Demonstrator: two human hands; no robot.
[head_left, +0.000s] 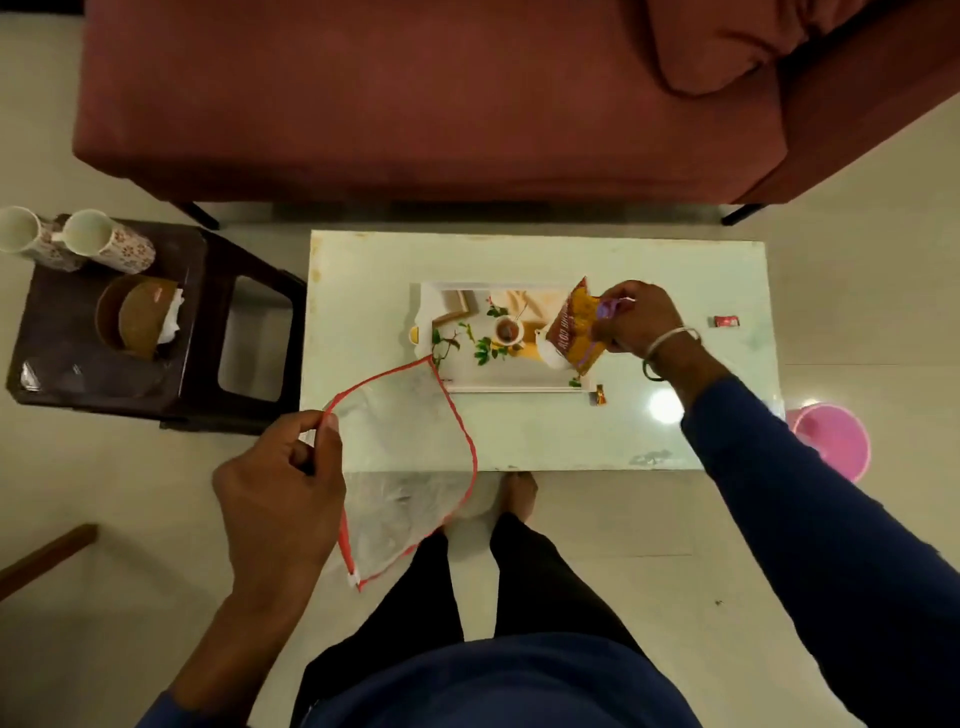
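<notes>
The lettering on the snack packet (574, 325) is too blurred to read, and my right hand (639, 319) covers its right side. My left hand (280, 483) hides part of the clear bag (410, 431), and I cannot make out whether anything lies inside it. The sofa (415, 104) is cut off at the top of the view, and the pink bucket (831, 441) on the floor sits half behind my right sleeve.

A printed tray (514, 388) lies in the middle of the tabletop (545, 436). A small wrapper (600, 397) rests just beside its near right corner, and a red wrapper (727, 322) lies well apart to the right. Left of the tabletop, a dark stool (208, 312) carries two patterned mugs (98, 244) and brown bowls (137, 317).

The packet is brown and yellow, tilted above the right end of the tray, with my right fingers (605, 332) curled round it. The bag is clear with a red rim. My left fingers pinch that rim, and its mouth gapes over the near left of the tabletop while the rest hangs past the near edge.
</notes>
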